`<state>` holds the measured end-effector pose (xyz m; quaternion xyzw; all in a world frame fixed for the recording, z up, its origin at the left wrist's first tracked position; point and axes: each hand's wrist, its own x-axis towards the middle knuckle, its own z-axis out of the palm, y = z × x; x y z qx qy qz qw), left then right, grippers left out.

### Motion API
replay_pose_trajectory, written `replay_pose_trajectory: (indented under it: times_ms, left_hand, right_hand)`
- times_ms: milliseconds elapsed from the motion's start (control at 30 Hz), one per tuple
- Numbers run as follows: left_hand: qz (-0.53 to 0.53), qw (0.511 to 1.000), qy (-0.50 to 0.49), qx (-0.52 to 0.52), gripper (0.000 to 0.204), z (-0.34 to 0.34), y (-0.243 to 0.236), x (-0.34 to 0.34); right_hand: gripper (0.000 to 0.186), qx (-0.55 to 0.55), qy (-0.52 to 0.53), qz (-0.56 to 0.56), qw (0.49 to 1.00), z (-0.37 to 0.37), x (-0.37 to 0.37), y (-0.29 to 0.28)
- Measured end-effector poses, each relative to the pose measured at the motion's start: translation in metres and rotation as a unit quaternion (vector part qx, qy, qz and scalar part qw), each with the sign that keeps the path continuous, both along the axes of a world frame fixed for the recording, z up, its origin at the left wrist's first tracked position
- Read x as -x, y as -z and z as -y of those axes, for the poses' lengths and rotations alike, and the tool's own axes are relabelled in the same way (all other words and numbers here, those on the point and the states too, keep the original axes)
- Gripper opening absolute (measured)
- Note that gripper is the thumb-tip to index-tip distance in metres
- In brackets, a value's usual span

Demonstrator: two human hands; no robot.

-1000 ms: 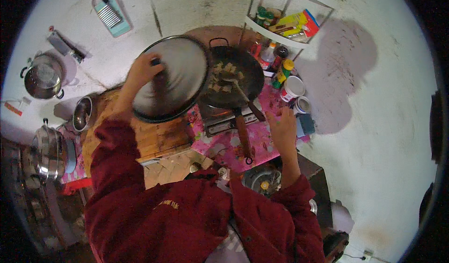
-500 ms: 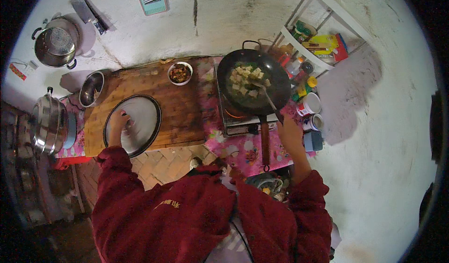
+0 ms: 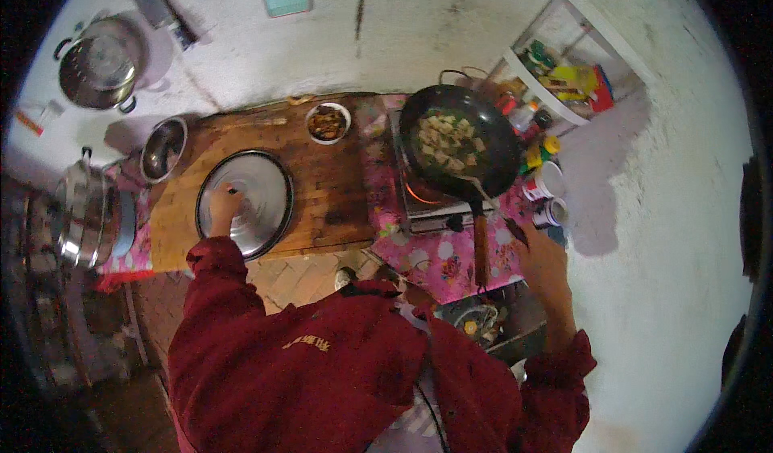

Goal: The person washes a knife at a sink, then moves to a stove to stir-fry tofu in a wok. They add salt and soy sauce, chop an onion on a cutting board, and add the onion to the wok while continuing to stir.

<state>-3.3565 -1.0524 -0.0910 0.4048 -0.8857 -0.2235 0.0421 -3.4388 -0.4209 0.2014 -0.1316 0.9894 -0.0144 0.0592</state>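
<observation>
My left hand (image 3: pixel 225 207) grips the knob of a metal lid (image 3: pixel 258 210) lying on the wooden cutting board (image 3: pixel 324 193). On the right, my right hand (image 3: pixel 535 246) is closed on the handle of a spatula (image 3: pixel 485 194), whose head reaches into the lower part of a black wok (image 3: pixel 493 124). Pale cubes of food (image 3: pixel 451 135) lie in the wok, which sits on a portable stove (image 3: pixel 420 214) with an orange glow under it. The wok's long wooden handle (image 3: pixel 480 253) points toward me, left of my right hand.
A bowl of dark food (image 3: pixel 328 123) and a steel bowl (image 3: pixel 163 149) sit on the board's back and left. A steamer (image 3: pixel 83 211) stands far left. Seasoning containers (image 3: pixel 544 181) line the right, below a white corner shelf (image 3: pixel 547 93). A pot (image 3: pixel 99 64) and cleaver (image 3: pixel 150 1) hang on the wall.
The lid came off the wok side and down onto the board under my left hand. My right hand closed on the spatula, and the spatula's head shifted toward the wok's near side.
</observation>
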Motion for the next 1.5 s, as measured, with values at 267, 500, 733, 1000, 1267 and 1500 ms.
replay_pose_trajectory:
  times_ms: [267,500,733,1000,1267,1500]
  left_hand:
    - [0.079,0.995,-0.016,0.063,0.047,-0.003,0.012,0.007]
    - [-0.237,0.942,0.199,0.126,0.037,-0.131,-0.047,0.021]
    - [-0.033,0.717,0.406,-0.565,0.041,-0.382,-0.048,0.035]
    - [0.082,0.459,0.124,-0.876,0.032,-0.514,-0.076,0.066]
    - [0.034,0.509,0.109,-0.853,0.026,-0.538,-0.087,0.07]
    - [0.029,0.53,0.116,-0.84,0.025,-0.541,-0.073,0.07]
  right_hand:
    - [0.033,0.0,-0.033,-0.068,0.997,0.003,0.042,0.033]
    - [0.028,0.002,-0.001,-0.09,0.996,0.022,0.106,0.045]
    - [0.027,0.016,-0.114,-0.159,0.981,0.006,0.13,0.091]
    - [0.024,0.034,-0.119,-0.076,0.989,-0.024,0.096,0.035]
    - [0.023,-0.032,-0.137,-0.02,0.99,-0.052,0.058,-0.021]
    - [0.025,0.021,-0.162,-0.092,0.982,-0.051,0.07,0.056]
